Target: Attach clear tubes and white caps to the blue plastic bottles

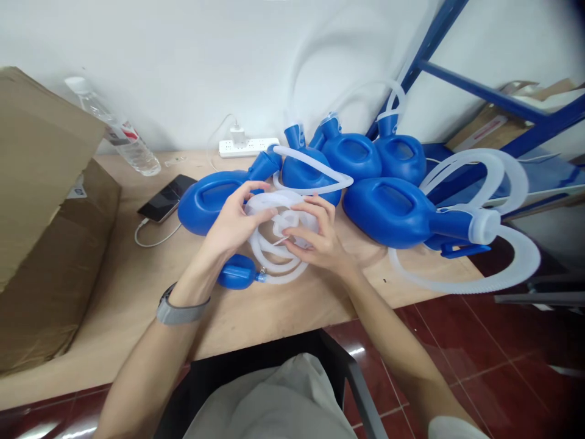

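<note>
With the coiled white tubing (274, 200) beyond and right of the small blue bulb (237, 272), your left hand (237, 214) grips the loops while your right hand (322, 239) pinches their middle, seemingly arranging them, which likely calls next for keeping the loops together.

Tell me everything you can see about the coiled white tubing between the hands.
The coiled white tubing looks like translucent, flexible plastic, gathered in several overlapping loops at the wooden tabletop. A lower stretch leads to a small blue bulb. The left hand and right hand touch opposite sides, partly hiding it; its middle is too jumbled to make out.
</note>
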`<state>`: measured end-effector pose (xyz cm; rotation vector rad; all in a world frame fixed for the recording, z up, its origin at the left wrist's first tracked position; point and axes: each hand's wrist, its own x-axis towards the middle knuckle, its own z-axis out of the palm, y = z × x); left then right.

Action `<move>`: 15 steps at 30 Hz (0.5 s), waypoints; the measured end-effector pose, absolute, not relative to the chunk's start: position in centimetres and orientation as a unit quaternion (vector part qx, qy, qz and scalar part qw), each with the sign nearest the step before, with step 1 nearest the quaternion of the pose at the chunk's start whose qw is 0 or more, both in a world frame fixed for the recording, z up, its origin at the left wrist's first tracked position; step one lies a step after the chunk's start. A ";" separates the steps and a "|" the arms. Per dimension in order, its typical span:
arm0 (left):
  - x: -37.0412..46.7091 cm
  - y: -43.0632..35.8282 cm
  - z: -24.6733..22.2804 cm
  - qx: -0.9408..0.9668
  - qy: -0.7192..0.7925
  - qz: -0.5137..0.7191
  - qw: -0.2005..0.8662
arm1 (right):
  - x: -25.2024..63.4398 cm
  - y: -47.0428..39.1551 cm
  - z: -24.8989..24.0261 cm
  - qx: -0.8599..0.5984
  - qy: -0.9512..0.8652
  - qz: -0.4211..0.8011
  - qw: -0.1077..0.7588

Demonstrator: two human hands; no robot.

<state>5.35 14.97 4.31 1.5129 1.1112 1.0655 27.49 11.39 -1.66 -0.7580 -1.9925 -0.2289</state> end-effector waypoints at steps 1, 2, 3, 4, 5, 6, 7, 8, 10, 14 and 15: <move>5.2 15.0 4.3 0.621 0.447 0.433 0.477 | 27.4 11.4 -1.8 -0.324 -0.809 -0.075 0.486; 5.2 15.1 4.4 0.624 0.442 0.432 0.479 | 27.3 11.5 -1.9 -0.348 -0.792 -0.039 0.500; 5.1 15.2 4.4 0.626 0.439 0.432 0.478 | 27.2 11.5 -1.9 -0.381 -0.767 0.018 0.516; 5.0 15.3 4.5 0.626 0.439 0.435 0.476 | 27.2 11.5 -1.7 -0.415 -0.736 0.093 0.527; 5.0 15.3 4.5 0.628 0.440 0.440 0.468 | 27.3 11.6 -1.5 -0.442 -0.703 0.179 0.527; 4.9 15.3 4.5 0.634 0.444 0.445 0.451 | 27.5 11.6 -1.1 -0.456 -0.676 0.266 0.514; 4.9 15.3 4.5 0.646 0.449 0.448 0.424 | 27.7 11.6 -0.7 -0.456 -0.661 0.343 0.488; 4.8 15.2 4.6 0.663 0.455 0.449 0.389 | 28.0 11.6 -0.3 -0.444 -0.654 0.407 0.457; 4.6 15.0 4.7 0.698 0.465 0.445 0.313 | 28.6 11.5 0.4 -0.408 -0.654 0.485 0.414; 4.5 14.7 5.0 0.717 0.475 0.435 0.269 | 29.8 11.5 0.7 -0.357 -0.599 0.592 0.404; 4.5 14.6 5.0 0.717 0.480 0.425 0.274 | 29.8 11.6 0.7 -0.353 -0.566 0.627 0.401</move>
